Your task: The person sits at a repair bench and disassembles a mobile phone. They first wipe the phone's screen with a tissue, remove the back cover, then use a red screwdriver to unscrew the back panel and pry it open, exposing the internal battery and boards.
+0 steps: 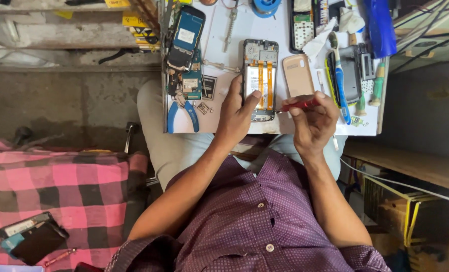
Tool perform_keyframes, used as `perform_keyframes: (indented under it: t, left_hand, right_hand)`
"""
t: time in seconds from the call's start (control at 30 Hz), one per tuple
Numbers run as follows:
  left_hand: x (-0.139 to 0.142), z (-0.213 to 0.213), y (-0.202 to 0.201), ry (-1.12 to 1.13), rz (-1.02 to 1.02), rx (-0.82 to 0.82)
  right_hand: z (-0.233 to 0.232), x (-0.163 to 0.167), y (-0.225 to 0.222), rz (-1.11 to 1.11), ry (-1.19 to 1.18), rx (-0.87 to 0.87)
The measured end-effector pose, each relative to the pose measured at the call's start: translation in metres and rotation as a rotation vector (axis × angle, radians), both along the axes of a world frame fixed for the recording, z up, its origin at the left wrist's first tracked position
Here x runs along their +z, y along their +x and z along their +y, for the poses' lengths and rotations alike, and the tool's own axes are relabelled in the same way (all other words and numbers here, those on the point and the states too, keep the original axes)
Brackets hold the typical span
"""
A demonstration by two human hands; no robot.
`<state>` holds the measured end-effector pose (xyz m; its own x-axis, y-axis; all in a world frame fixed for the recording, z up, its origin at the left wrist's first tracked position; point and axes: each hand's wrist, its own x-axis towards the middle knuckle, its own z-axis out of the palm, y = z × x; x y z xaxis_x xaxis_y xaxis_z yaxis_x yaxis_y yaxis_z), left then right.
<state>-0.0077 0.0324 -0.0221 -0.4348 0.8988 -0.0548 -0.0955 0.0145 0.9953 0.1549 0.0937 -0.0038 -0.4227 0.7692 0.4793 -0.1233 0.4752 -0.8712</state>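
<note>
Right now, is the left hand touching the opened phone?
Touching. The head view shows the left hand lying on the opened phone, its fingers pressed against the phone's lower left edge.

Soft, even daylight falls from above onto the white desk [219,30], the brightest area, mildly washed out towards its top edge, while the concrete floor [58,100] at the left sits dim and grey. Shadows are faint and short under the hands. Focus is sharp centrally; wide-angle stretch bends and softens the corners.
</note>
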Motion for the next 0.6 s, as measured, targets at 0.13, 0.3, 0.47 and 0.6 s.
perform_keyframes:
  t: [0.13,0.3,0.47,0.6]
  left_hand:
    - [0.0006,0.0013,-0.0008,-0.053,0.003,0.001]
    - [-0.0018,0.0009,-0.0006,-0.016,0.039,0.006]
    - [-0.0039,0.0020,-0.0003,-0.055,0.011,0.005]
    - [-0.0053,0.0021,0.0002,-0.051,0.014,0.008]
  right_hand:
    - [-0.0021,-0.0008,0.0008,0.010,-0.020,0.022]
    - [-0.0011,-0.0041,-0.0015,-0.008,0.088,-0.009]
    - [-0.0037,-0.0056,-0.0004,0.010,-0.004,-0.047]
    - [-0.0044,-0.0044,0.0003,-0.018,-0.043,-0.100]
